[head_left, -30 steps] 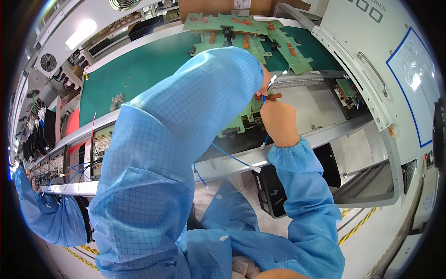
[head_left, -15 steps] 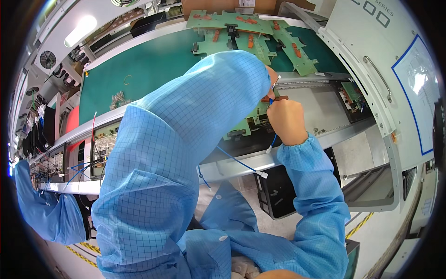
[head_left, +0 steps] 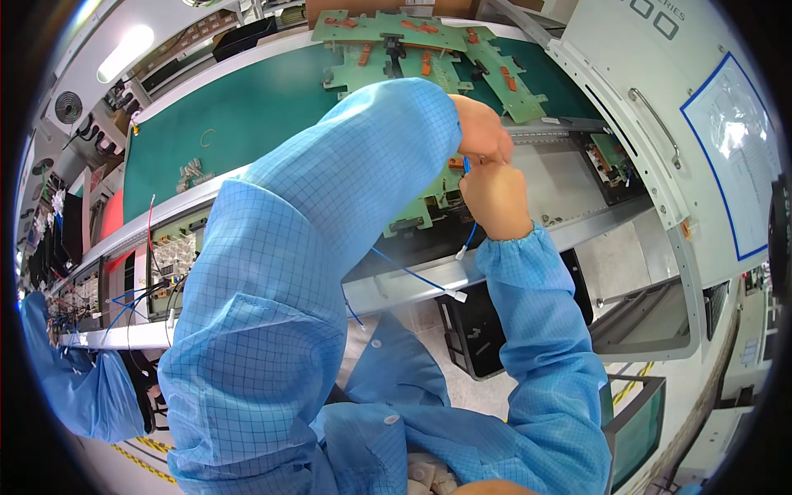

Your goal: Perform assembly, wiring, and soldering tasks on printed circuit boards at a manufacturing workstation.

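Observation:
My left hand [head_left: 485, 130] reaches across in front of me, fingers bent down and pressed together against my right hand [head_left: 497, 196]. What its fingertips pinch is hidden. The right hand is closed around a blue wire [head_left: 467, 164], which shows beside its fingers. Below that hand hangs a blue wire end with a white connector [head_left: 460, 254]. Under both hands lies a green board fixture [head_left: 410, 216] with dark parts, on the rail line, partly covered by my left sleeve. Another blue wire [head_left: 408, 269] with a white connector hangs over the near rail.
Green fixture plates with orange clips [head_left: 388, 33] lie on the far green mat [head_left: 247, 107]. A populated board [head_left: 610, 165] stands at the right, beside a white machine [head_left: 643, 74]. Below the rail is a black bin [head_left: 474, 330]. A co-worker's blue sleeve [head_left: 91, 388] shows at left.
My left hand has come out further right and bent down over the right hand's fingers. The white connector seen at the left fingers before is now hidden. The whole view has shifted slightly.

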### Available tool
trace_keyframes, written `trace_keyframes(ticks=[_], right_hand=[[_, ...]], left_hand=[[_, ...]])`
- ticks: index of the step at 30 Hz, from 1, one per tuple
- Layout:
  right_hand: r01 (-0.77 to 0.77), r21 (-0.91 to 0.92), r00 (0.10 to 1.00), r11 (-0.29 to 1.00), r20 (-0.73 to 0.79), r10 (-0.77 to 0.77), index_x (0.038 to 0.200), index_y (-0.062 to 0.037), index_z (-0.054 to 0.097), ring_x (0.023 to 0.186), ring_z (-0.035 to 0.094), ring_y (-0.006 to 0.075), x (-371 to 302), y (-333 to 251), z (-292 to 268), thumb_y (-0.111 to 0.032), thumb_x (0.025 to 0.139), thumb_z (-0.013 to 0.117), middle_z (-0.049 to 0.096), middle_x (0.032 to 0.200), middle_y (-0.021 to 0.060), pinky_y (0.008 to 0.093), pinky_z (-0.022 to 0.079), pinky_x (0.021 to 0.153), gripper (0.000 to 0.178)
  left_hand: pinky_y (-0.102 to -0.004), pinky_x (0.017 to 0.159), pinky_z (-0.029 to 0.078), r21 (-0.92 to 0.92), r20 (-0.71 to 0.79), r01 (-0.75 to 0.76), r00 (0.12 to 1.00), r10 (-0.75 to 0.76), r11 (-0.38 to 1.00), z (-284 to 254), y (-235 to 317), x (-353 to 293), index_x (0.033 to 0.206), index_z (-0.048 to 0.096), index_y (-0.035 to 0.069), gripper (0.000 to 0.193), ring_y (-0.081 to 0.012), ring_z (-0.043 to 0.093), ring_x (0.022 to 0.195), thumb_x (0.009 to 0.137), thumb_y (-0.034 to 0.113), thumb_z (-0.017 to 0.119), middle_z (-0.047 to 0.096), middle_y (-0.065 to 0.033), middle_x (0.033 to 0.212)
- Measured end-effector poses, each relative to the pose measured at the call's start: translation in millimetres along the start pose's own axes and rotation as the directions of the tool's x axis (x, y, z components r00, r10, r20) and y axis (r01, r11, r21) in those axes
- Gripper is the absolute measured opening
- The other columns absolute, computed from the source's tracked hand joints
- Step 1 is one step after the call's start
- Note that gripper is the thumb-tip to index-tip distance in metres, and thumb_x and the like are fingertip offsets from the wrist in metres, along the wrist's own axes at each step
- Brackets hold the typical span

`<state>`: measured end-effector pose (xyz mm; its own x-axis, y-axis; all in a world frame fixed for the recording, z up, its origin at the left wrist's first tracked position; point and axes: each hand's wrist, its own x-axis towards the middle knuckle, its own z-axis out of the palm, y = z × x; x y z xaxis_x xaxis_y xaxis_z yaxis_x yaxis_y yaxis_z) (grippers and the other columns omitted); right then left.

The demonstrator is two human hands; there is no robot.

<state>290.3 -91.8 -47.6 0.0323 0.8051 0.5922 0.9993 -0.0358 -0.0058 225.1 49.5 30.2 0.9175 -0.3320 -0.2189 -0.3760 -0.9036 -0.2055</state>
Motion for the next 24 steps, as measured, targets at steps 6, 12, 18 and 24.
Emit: trace_keyframes(ticks=[6,12,18,24], right_hand=[[0.045,-0.083,0.993,0.996,0.112,-0.036,0.062,-0.0066,0.064,0.052,0.062,0.0312,-0.4,2.3,-11.6,-0.015,0.074,0.059,0.061,0.057,0.0133,0.0409,0.048,0.048,0.016],[0.083,-0.039,0.997,0.996,0.006,-0.083,0.061,-0.0072,0.063,0.051,0.062,0.0296,-0.3,0.0,-18.0,-0.014,0.072,0.059,0.061,0.057,0.0127,0.0397,0.047,0.047,0.014],[0.095,-0.074,0.995,0.993,0.023,-0.094,0.061,-0.0081,0.061,0.05,0.061,0.0272,0.0,0.6,-15.1,-0.014,0.072,0.06,0.06,0.056,0.0115,0.0376,0.047,0.046,0.012],[0.102,-0.124,0.994,0.987,0.039,-0.097,0.059,-0.0084,0.061,0.05,0.061,0.0256,-2.5,7.6,-13.0,-0.015,0.073,0.06,0.061,0.057,0.0108,0.036,0.046,0.045,0.015]], left_hand=[[-0.033,0.088,0.041,0.134,-0.075,-0.106,0.99,0.117,0.985,-3.6,-5.3,-10.9,0.093,0.065,0.009,0.018,-0.0163,0.048,0.111,0.082,0.023,0.062,0.056,-0.0009,0.105],[-0.0302,0.083,0.041,0.221,-0.185,0.003,0.982,0.039,0.975,-5.8,22.2,-9.5,0.081,0.066,0.008,0.019,-0.0154,0.049,0.104,0.073,0.025,0.066,0.055,-0.0013,0.099],[-0.0298,0.079,0.042,0.296,-0.133,0.11,0.988,-0.074,0.949,-8.8,25.1,3.9,0.073,0.065,0.008,0.014,-0.0167,0.052,0.098,0.068,0.021,0.07,0.057,-0.001,0.091],[-0.0383,0.068,0.048,0.128,0.055,0.384,0.918,-0.394,0.914,-15.9,19.0,23.5,0.074,0.065,0.007,0.021,-0.0244,0.061,0.085,0.066,0.023,0.076,0.063,-0.0076,0.081]])
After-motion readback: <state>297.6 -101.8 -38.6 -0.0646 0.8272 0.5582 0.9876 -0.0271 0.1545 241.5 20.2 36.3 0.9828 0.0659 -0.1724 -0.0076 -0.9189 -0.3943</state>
